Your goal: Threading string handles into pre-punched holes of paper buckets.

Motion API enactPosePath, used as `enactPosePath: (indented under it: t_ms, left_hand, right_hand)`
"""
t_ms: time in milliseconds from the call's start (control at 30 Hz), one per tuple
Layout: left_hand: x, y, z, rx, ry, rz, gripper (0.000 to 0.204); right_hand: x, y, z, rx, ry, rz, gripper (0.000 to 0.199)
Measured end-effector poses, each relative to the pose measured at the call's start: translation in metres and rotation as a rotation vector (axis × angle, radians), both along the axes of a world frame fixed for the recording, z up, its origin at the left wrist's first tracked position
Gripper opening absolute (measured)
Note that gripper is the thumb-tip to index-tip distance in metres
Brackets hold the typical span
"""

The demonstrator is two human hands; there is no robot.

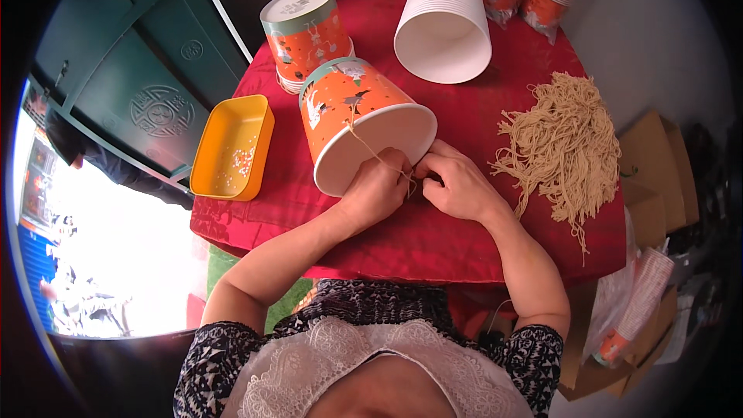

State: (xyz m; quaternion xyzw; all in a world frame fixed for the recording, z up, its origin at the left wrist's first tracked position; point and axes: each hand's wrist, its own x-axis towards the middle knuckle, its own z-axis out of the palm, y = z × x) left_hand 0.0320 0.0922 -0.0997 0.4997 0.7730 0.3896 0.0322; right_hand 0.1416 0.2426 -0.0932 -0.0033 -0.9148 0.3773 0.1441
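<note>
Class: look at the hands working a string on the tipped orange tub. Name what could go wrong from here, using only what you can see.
1. The tub lies on its side, held only by the left hand; it might roll.
2. The string is thin, and both the left hand and the right hand pinch it; it could slip or snap.
3. The string pile lies loose by the right hand, so strands may tangle.
</note>
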Motion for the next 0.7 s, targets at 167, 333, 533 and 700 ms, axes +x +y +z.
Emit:
enactPosePath:
  t_ms: [167,333,533,700]
  left_hand:
    - [-0.001,0.000,-0.003,-0.008,0.004,0.007,0.006]
    - [-0.001,0.001,-0.007,0.006,0.016,-0.004,0.006]
    - [-0.005,0.001,-0.011,-0.023,0.079,-0.005,0.004]
    - [-0.007,0.000,-0.002,0.001,-0.012,-0.070,0.006]
  right_hand:
    - [0.003,-0.009,0.007,0.044,0.009,-0.009,0.016]
    - [0.001,-0.013,-0.001,0.072,0.034,-0.036,0.015]
    - [0.000,-0.002,0.000,0.125,-0.022,-0.235,0.009]
    - [0.007,0.014,0.002,0.268,-0.005,-0.372,0.008]
